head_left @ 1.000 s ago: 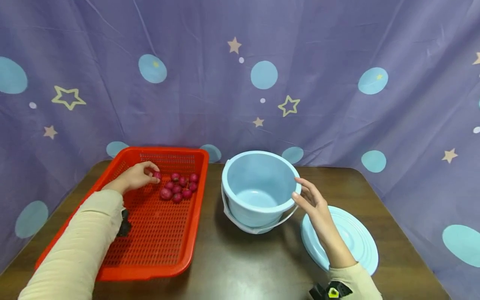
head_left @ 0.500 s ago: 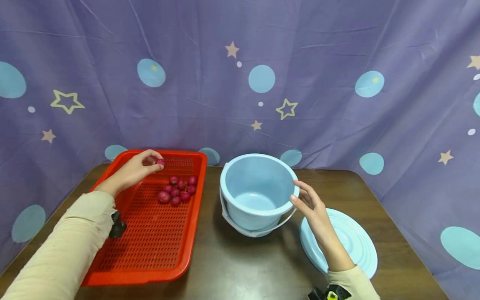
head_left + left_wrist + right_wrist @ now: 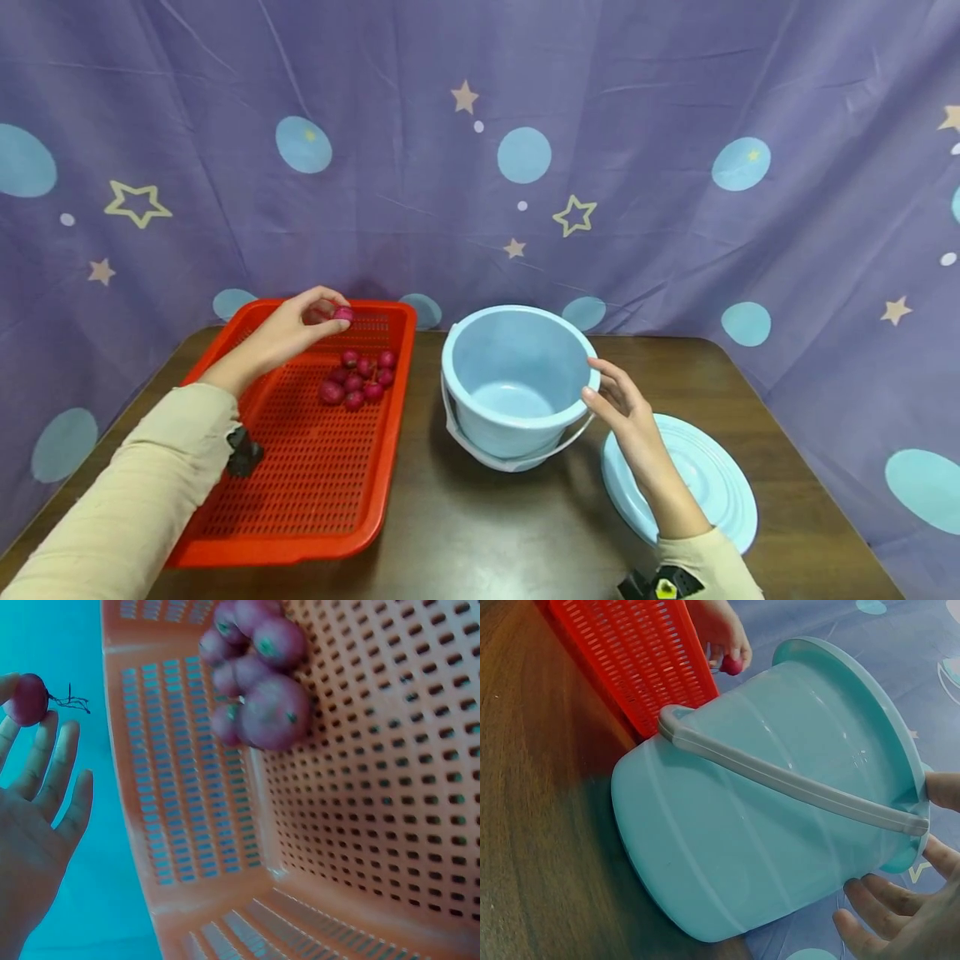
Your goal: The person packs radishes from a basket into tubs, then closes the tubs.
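My left hand (image 3: 288, 333) pinches a small red onion (image 3: 343, 313) between thumb and fingertips, raised over the far part of the red perforated basket (image 3: 315, 492). Dry rootlets trail from this onion (image 3: 28, 701) in the left wrist view. Several more red onions (image 3: 354, 385) lie clustered in the basket's right half. At the right rim of a light blue bucket (image 3: 498, 433), my right hand (image 3: 628, 408) holds on with thumb and fingers. Upright and uncovered, the bucket shows a bare bottom. Its pale handle (image 3: 780, 780) hangs down along the near side.
A round light blue lid (image 3: 716, 475) lies on the brown wooden table (image 3: 480, 533), partly under the right forearm. Behind the table hangs a purple curtain (image 3: 420, 167) with stars and dots. The basket stands left of the bucket, a narrow gap between them.
My left hand has lifted the onion from low in the basket and carried it up and to the right. My right hand stays at the bucket's rim.
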The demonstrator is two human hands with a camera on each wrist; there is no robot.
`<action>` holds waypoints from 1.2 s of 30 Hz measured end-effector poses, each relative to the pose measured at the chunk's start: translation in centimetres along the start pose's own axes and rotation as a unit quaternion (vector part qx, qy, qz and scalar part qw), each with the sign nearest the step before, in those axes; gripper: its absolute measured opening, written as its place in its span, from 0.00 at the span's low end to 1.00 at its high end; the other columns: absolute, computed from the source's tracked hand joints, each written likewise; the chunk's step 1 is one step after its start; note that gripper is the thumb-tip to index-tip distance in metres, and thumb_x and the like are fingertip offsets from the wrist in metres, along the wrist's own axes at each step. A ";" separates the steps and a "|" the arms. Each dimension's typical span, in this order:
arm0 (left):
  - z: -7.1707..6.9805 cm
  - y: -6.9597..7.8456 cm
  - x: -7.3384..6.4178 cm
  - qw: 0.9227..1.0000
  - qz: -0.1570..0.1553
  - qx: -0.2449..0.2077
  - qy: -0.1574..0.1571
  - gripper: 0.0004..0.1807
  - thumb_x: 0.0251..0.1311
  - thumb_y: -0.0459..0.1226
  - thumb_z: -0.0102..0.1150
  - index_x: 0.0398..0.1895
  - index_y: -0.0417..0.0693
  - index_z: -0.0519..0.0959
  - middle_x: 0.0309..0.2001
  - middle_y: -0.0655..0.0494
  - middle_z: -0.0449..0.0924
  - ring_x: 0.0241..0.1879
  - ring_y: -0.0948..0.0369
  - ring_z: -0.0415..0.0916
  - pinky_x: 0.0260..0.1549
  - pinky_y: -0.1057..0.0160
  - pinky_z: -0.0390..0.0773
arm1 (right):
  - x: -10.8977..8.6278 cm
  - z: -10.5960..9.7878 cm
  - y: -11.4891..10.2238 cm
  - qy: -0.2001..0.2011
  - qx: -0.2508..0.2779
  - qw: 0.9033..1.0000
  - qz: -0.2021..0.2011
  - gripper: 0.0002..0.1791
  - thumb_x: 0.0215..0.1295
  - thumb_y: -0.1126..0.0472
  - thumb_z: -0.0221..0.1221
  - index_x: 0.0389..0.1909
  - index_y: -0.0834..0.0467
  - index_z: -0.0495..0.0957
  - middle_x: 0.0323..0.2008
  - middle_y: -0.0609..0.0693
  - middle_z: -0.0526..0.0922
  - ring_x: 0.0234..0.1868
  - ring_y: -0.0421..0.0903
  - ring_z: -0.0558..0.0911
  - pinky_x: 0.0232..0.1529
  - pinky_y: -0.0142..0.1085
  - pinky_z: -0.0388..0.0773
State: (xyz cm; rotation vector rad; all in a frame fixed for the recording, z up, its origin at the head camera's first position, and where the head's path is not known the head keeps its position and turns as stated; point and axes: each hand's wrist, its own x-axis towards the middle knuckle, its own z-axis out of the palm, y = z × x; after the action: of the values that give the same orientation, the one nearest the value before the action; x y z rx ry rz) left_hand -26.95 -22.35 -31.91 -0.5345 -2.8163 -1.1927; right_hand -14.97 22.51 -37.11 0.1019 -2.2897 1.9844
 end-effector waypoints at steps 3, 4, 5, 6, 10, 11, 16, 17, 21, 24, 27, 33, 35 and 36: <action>0.2 0.8 0.2 1.000 0.017 -0.012 -0.004 0.19 0.69 0.45 0.59 0.57 0.46 0.74 0.48 0.46 0.76 0.44 0.53 0.73 0.44 0.55 0.71 | 0.0 0.1 -0.1 -0.002 -0.004 1.000 0.003 0.28 0.72 0.57 0.57 0.70 0.54 0.65 0.64 0.60 0.71 0.67 0.53 0.68 0.67 0.50 0.57; 0.3 1.1 0.3 1.000 0.023 -0.015 -0.006 0.19 0.68 0.44 0.60 0.57 0.46 0.75 0.47 0.46 0.76 0.43 0.53 0.73 0.44 0.55 0.70 | 0.0 0.1 -0.1 -0.001 -0.005 1.000 0.003 0.28 0.72 0.57 0.57 0.70 0.54 0.65 0.64 0.60 0.71 0.66 0.54 0.68 0.67 0.50 0.57; 0.4 1.5 0.4 0.999 0.028 -0.020 -0.007 0.19 0.68 0.44 0.60 0.56 0.46 0.75 0.47 0.46 0.76 0.43 0.53 0.73 0.45 0.56 0.70 | 0.0 0.1 -0.1 -0.001 -0.005 1.000 0.003 0.28 0.72 0.57 0.57 0.70 0.54 0.65 0.64 0.60 0.71 0.67 0.54 0.68 0.67 0.50 0.57; 0.6 1.9 0.5 0.999 0.033 -0.023 -0.009 0.18 0.68 0.44 0.61 0.56 0.46 0.75 0.47 0.47 0.77 0.43 0.53 0.74 0.45 0.55 0.71 | 0.0 0.1 -0.1 -0.001 -0.004 1.000 0.002 0.28 0.72 0.57 0.57 0.70 0.54 0.65 0.64 0.60 0.70 0.67 0.54 0.67 0.67 0.50 0.57; 1.3 3.5 1.0 0.998 0.051 -0.033 -0.021 0.18 0.66 0.45 0.62 0.54 0.48 0.76 0.46 0.48 0.80 0.44 0.54 0.76 0.48 0.54 0.71 | 0.0 0.1 0.0 0.001 -0.004 1.000 0.004 0.28 0.72 0.58 0.57 0.70 0.54 0.65 0.64 0.61 0.70 0.67 0.55 0.67 0.66 0.50 0.57; 1.5 3.9 1.0 0.998 0.055 -0.033 -0.024 0.18 0.66 0.45 0.63 0.54 0.49 0.77 0.45 0.49 0.80 0.43 0.54 0.76 0.48 0.54 0.72 | -0.1 0.1 0.1 0.001 -0.005 1.000 0.005 0.28 0.72 0.58 0.57 0.70 0.54 0.65 0.64 0.61 0.70 0.67 0.55 0.67 0.67 0.50 0.57; 2.2 6.1 1.2 0.995 0.077 -0.034 -0.043 0.18 0.65 0.47 0.64 0.54 0.52 0.77 0.44 0.52 0.81 0.42 0.56 0.76 0.47 0.53 0.72 | -0.2 0.0 0.2 0.001 -0.014 1.000 0.003 0.28 0.72 0.56 0.58 0.71 0.54 0.65 0.64 0.62 0.70 0.67 0.55 0.68 0.66 0.52 0.57; 2.3 6.6 1.3 0.995 0.083 -0.035 -0.046 0.18 0.64 0.47 0.64 0.54 0.53 0.77 0.44 0.53 0.81 0.42 0.56 0.76 0.47 0.53 0.73 | -0.2 0.0 0.3 0.002 -0.015 1.000 0.001 0.28 0.72 0.56 0.58 0.70 0.55 0.65 0.64 0.62 0.71 0.66 0.55 0.68 0.66 0.52 0.57; 2.8 8.6 1.5 0.992 0.114 -0.025 -0.055 0.18 0.61 0.46 0.68 0.52 0.55 0.78 0.43 0.56 0.81 0.42 0.59 0.75 0.44 0.53 0.74 | -0.3 0.0 0.1 0.004 -0.019 1.000 -0.001 0.28 0.72 0.56 0.57 0.70 0.54 0.65 0.63 0.61 0.71 0.67 0.54 0.68 0.66 0.50 0.58; 3.2 9.9 1.8 0.989 0.132 -0.008 -0.060 0.17 0.57 0.45 0.71 0.49 0.58 0.79 0.42 0.59 0.81 0.41 0.60 0.76 0.42 0.55 0.74 | -0.4 -0.1 -0.1 0.003 -0.017 1.000 0.002 0.28 0.73 0.56 0.56 0.71 0.55 0.64 0.63 0.60 0.71 0.67 0.53 0.67 0.65 0.48 0.58; 3.7 11.0 2.0 0.987 0.144 0.000 -0.066 0.17 0.56 0.45 0.72 0.48 0.60 0.80 0.42 0.61 0.82 0.40 0.61 0.77 0.39 0.56 0.75 | -0.4 -0.1 -0.3 0.003 -0.013 1.000 0.005 0.28 0.73 0.57 0.56 0.71 0.55 0.64 0.63 0.60 0.71 0.67 0.54 0.66 0.65 0.48 0.57; 5.0 12.2 2.3 0.986 0.139 0.017 -0.089 0.16 0.56 0.47 0.72 0.47 0.63 0.82 0.40 0.65 0.82 0.40 0.62 0.77 0.39 0.57 0.76 | -0.4 -0.1 -0.2 -0.001 -0.010 1.000 0.006 0.27 0.73 0.57 0.56 0.70 0.54 0.64 0.64 0.61 0.70 0.68 0.56 0.65 0.67 0.53 0.55; 5.5 12.4 2.4 0.985 0.138 0.032 -0.100 0.16 0.56 0.47 0.72 0.47 0.63 0.82 0.39 0.65 0.82 0.41 0.62 0.77 0.39 0.58 0.75 | -0.4 -0.1 -0.2 -0.004 -0.008 1.000 0.004 0.27 0.73 0.57 0.56 0.70 0.54 0.64 0.64 0.61 0.70 0.68 0.56 0.65 0.67 0.54 0.55; 5.7 12.5 2.5 0.984 0.140 0.041 -0.105 0.16 0.55 0.47 0.73 0.47 0.62 0.82 0.39 0.66 0.82 0.40 0.63 0.77 0.39 0.58 0.76 | -0.4 -0.1 -0.2 -0.004 -0.009 1.000 0.004 0.27 0.73 0.57 0.56 0.70 0.54 0.64 0.64 0.61 0.70 0.68 0.56 0.66 0.67 0.54 0.54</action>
State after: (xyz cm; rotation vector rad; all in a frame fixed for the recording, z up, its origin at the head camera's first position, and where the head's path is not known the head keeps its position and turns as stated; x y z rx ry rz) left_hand -24.63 -9.56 -26.89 -1.0672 -2.8124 -1.0167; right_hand -14.54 22.59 -36.90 0.0998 -2.3163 1.9712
